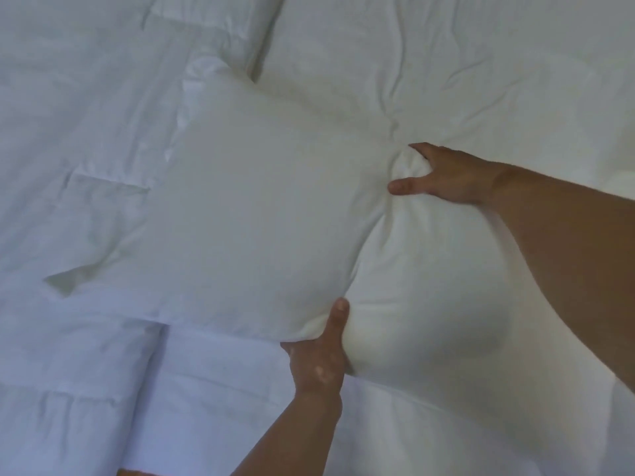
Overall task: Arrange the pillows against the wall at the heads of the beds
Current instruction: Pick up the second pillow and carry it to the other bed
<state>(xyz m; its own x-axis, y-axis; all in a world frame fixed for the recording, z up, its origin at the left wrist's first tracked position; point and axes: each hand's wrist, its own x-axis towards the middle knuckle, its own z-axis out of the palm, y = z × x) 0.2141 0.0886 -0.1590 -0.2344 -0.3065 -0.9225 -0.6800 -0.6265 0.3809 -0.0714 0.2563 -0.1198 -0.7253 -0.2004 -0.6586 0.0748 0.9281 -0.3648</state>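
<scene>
No text, label, brand, number or sign could be read anywhere in the head view.
</scene>
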